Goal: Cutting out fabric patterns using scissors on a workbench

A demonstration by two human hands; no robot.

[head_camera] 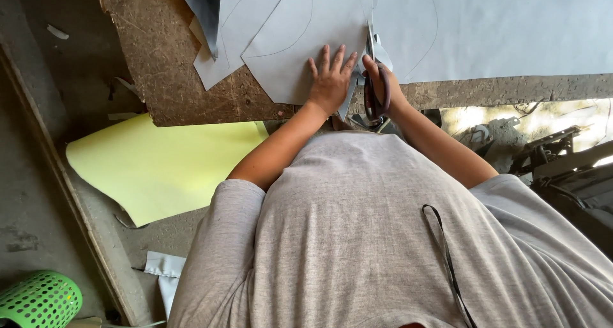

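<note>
Left hand [331, 82] flat, fingers [337, 57] splayed

Yellow sheet [159, 168] on the floor, green perforated basket [38, 299] at the corner

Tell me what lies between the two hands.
In the head view, only a narrow strip of grey sheet separates the left hand from the right hand holding scissors.

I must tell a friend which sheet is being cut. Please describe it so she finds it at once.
Start at the rough chipboard table. At its near edge, the left hand presses flat a pale grey sheet while the right hand works scissors. Unlike its grey neighbours, it alone lies under a hand.
</note>
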